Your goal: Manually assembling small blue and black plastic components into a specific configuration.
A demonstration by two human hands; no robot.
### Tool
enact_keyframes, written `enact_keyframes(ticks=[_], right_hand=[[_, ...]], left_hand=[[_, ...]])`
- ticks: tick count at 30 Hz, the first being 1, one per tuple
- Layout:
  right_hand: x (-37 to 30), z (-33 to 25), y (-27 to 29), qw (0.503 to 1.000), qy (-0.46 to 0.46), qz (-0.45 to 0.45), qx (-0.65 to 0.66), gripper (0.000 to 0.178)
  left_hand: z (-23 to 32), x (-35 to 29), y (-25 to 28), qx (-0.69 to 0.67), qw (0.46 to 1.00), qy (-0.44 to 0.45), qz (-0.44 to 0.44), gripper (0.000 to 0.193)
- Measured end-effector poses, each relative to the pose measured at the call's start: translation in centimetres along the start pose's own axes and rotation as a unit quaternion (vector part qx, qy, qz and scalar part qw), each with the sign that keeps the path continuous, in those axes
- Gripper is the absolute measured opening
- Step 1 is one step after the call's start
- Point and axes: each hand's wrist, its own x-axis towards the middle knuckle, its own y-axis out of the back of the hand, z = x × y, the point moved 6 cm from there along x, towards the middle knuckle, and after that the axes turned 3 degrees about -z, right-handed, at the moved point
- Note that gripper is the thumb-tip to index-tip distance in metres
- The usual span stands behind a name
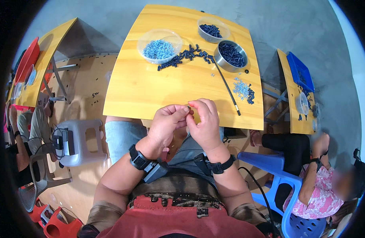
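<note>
Over the near edge of the yellow table [150, 95], my left hand [166, 123] and my right hand [205, 126] meet fingertip to fingertip. Thumbs and forefingers of both are pinched on a small dark piece [189, 107], mostly hidden by the fingers. Beyond them, short dark blue tubes [187, 55] lie scattered beside a clear plastic bowl [140, 43] of small light-blue pieces. To the right, a thin black stick [227, 86] lies aslant, near a loose pile of tiny pale-blue pieces [241, 89] and dark tubes [250, 96].
A metal bowl [246, 59] and another clear bowl [225, 28], both holding dark tubes, stand at the far right. A person in a pink patterned top [309, 198] sits right on a blue chair [289, 186]. A grey stool [85, 139] stands left.
</note>
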Motion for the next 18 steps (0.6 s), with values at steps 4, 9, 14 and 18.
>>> enact_keyframes(ticks=[4,9,14,18], right_hand=[[0.6,0.4,0.1,1.0,0.016,-0.023,0.013,0.029],[1.3,0.4,0.5,0.998,0.04,-0.044,0.013,0.028],[1.2,0.7,0.7,0.999,0.033,-0.028,0.018,0.026],[1.1,1.0,0.9,0.999,0.032,-0.024,0.012,0.025]], left_hand=[[0.1,0.1,0.0,-0.009,1.0,-0.016,0.004,0.014],[0.4,0.4,-0.2,0.011,1.0,-0.025,0.012,0.014],[0.3,0.8,-0.4,0.022,0.999,-0.034,0.022,0.014],[0.3,1.1,-0.8,0.023,0.999,-0.043,0.012,0.014]])
